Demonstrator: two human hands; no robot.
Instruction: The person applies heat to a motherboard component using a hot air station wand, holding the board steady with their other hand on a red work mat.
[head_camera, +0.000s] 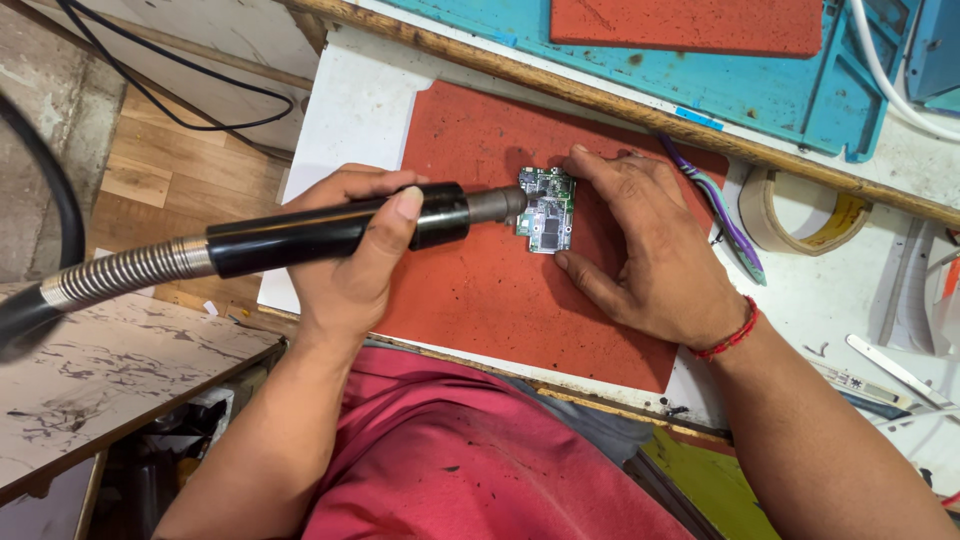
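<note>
Red shirt cloth (480, 460) fills the bottom middle of the frame, closest to us. Just above it, on the left, the left hand (345, 255) is wrapped tight around a black tool handle (330, 232), thumb lying on top. A shiny bendy hose (120, 272) runs off the handle toward the left edge. The tool's grey tip (497, 205) touches the left side of a small green circuit board (547, 210) in the middle of the frame. The right hand (645, 250) lies spread out flat, its fingers (590, 170) pressing the board's top and bottom edges. The board lies on a red mat (470, 290). Farther off, at the right, a tape roll (800, 215) sits on the white table (345, 110), and a blue tray (760, 90) runs along the top.
</note>
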